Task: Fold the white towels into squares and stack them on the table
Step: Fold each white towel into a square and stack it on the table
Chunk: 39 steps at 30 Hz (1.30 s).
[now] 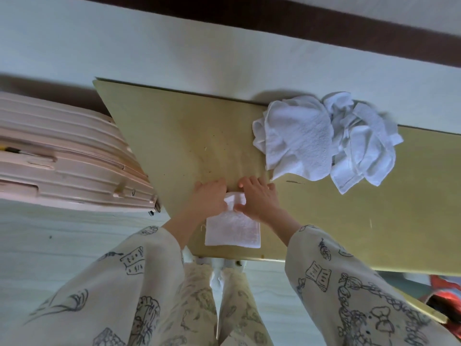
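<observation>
A partly folded white towel (233, 231) lies near the front edge of the yellowish table (189, 136). My left hand (208, 196) and my right hand (258, 198) are both on its far end, side by side. The fingers of both hands curl around the towel's far edge, where a bunched fold shows between them. A heap of crumpled white towels (324, 141) sits at the table's far right, apart from both hands.
A pink ribbed suitcase (64, 156) stands against the table's left side. A white wall runs behind the table. Something red and orange (446, 295) lies on the floor at the lower right. My patterned sleeves and trousers fill the foreground.
</observation>
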{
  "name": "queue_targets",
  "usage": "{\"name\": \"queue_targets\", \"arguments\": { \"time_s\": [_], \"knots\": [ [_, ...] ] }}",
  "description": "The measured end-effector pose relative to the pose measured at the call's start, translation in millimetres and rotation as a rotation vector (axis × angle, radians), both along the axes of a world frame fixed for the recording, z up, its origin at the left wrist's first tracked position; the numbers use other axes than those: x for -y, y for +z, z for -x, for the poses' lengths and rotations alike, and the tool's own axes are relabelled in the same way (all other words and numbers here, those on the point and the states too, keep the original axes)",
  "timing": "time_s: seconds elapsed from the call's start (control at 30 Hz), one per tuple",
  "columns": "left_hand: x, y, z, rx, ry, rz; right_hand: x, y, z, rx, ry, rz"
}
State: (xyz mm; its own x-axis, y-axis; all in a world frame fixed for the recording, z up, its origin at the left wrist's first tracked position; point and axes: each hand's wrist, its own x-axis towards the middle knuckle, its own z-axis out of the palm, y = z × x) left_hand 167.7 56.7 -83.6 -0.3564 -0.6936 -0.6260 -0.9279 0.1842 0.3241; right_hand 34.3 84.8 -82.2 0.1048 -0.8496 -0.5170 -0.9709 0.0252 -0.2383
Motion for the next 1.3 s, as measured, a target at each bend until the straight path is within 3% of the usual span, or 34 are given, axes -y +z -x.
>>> {"name": "queue_targets", "arguments": {
  "time_s": [0.13, 0.2, 0.37, 0.6, 0.9, 1.3],
  "knots": [
    [-13, 20, -15, -0.299, 0.02, -0.165, -5, 9, 8, 0.159, -0.057, -0.148],
    [-22, 38, -22, -0.37, 0.098, -0.138, -9, 19, 14, 0.265, -0.061, -0.154],
    [-62, 85, -49, -0.597, 0.427, -0.047, -20, 73, 25, 0.748, -0.303, -0.228],
    [-150, 165, -92, -0.802, 0.901, 0.204, -37, 161, -26, 0.839, 0.033, -0.154],
    [-342, 244, -191, -0.638, 1.417, 0.723, -147, 257, -194, 0.988, 0.535, -0.17],
    [-753, 301, -274, -0.436, 1.909, 1.105, -506, 319, -387, 1.118, 1.218, -0.286]
  ]
}}
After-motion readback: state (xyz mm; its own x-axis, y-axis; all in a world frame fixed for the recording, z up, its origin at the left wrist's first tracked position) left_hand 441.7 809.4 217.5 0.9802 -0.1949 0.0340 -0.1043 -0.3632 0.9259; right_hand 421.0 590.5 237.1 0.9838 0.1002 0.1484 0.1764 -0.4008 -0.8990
